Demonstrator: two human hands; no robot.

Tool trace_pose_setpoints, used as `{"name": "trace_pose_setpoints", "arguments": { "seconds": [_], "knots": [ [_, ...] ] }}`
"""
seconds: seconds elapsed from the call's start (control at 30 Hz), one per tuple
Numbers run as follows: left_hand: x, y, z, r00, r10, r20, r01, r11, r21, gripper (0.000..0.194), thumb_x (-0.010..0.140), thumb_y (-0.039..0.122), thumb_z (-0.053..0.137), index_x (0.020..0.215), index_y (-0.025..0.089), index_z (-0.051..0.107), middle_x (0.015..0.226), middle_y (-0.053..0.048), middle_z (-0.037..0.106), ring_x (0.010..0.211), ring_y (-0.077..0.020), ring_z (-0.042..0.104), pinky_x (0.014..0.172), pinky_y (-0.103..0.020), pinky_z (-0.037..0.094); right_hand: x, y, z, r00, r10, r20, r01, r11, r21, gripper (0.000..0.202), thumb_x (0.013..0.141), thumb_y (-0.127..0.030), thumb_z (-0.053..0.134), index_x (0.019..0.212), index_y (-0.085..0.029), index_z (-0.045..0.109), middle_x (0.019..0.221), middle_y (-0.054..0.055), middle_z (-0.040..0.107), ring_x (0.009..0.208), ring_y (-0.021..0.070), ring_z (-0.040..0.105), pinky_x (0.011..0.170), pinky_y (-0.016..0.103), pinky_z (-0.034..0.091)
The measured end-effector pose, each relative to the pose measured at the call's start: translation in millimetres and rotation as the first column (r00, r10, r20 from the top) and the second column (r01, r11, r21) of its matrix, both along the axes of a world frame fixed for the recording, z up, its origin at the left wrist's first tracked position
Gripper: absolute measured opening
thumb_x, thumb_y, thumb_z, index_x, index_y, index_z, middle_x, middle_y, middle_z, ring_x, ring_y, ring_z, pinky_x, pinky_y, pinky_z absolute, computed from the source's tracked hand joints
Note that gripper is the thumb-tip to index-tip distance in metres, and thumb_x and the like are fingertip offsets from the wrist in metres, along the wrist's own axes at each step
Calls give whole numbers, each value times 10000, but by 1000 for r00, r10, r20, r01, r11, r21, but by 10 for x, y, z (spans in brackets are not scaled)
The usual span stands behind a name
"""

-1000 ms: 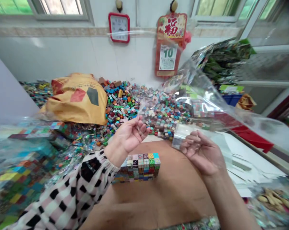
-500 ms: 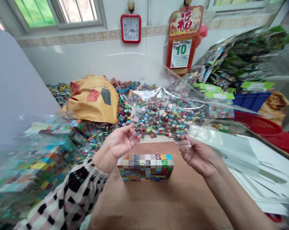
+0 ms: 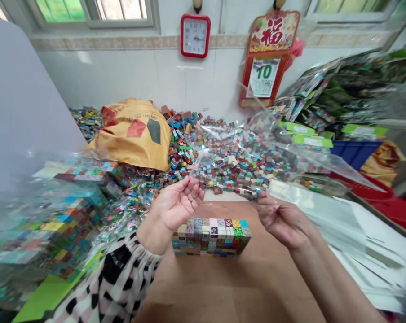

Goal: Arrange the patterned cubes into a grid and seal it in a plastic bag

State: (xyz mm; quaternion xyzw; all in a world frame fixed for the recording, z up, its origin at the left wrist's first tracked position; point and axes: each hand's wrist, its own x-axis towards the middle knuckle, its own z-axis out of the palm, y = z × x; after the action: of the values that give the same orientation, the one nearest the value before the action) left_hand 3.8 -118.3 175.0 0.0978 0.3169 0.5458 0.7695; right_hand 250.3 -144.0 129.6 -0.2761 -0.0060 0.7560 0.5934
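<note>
A clear plastic bag (image 3: 203, 158) is stretched between my two hands, its thin film billowing out beyond them. My left hand (image 3: 176, 204) is turned palm inward, its thumb and index finger pinched on the bag's near left edge and the other fingers curled. On the right side, my right hand (image 3: 285, 220) grips the film between closed fingertips. Just below and between the hands, a rectangular block of small printed cubes (image 3: 211, 240) lies on the brown work surface (image 3: 203, 287). My left wrist partly covers the block's left end.
Loose small cubes (image 3: 236, 166) are heaped behind the hands. A yellow sack (image 3: 132, 134) lies at back left, with wrapped cube blocks (image 3: 61, 224) below it. Clear sheets (image 3: 311, 211), a red basket (image 3: 396, 202) and a blue bin (image 3: 354, 152) stand at right.
The bag's film has shifted and sunk, with more creases near my left hand. The view has turned slightly left, so the scene sits farther right. Both hands keep their pinch.
</note>
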Motion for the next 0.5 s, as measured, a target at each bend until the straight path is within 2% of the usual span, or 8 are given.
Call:
{"name": "trace_pose_setpoints", "arguments": {
  "seconds": [0.17, 0.27, 0.4, 0.5],
  "knots": [
    [146, -47, 27, 1000, 3, -5, -3, 1000, -7, 365, 1011, 108, 375, 727, 132, 603, 572, -6, 641, 493, -122, 652, 610, -315, 614, 169, -146, -35, 1000, -26, -4, 26, 997, 79, 269, 896, 47, 426, 808, -189, 518, 491, -107, 426, 370, 33, 458, 416, 96, 480],
    [238, -66, 24, 999, -36, 6, 36, 999, -19, 372, 1015, 140, 391, 704, 136, 595, 560, -1, 632, 485, -127, 648, 599, -334, 614, 281, -262, -89, 998, -59, -4, 59, 993, 106, 259, 906, 38, 434, 801, -186, 513, 495, -109, 428, 385, 29, 467, 450, 97, 499],
    [397, -115, 20, 997, -73, 26, 73, 997, -36, 349, 1015, 121, 392, 744, 133, 612, 586, 4, 658, 451, -110, 636, 552, -305, 597, 440, -385, -203, 1000, -1, -6, 2, 987, 162, 226, 930, 2, 454, 826, -183, 532, 501, -108, 434, 413, 32, 484, 470, 94, 503],
    [531, -176, 13, 993, -109, 34, 111, 992, -52, 350, 1018, 113, 383, 751, 130, 607, 593, 5, 664, 421, -96, 618, 537, -287, 585, 560, -450, -306, 996, 17, 83, -34, 977, 211, 169, 930, -38, 516, 856, -179, 568, 553, -78, 547, 468, 51, 568, 566, 150, 574]
  ]
}}
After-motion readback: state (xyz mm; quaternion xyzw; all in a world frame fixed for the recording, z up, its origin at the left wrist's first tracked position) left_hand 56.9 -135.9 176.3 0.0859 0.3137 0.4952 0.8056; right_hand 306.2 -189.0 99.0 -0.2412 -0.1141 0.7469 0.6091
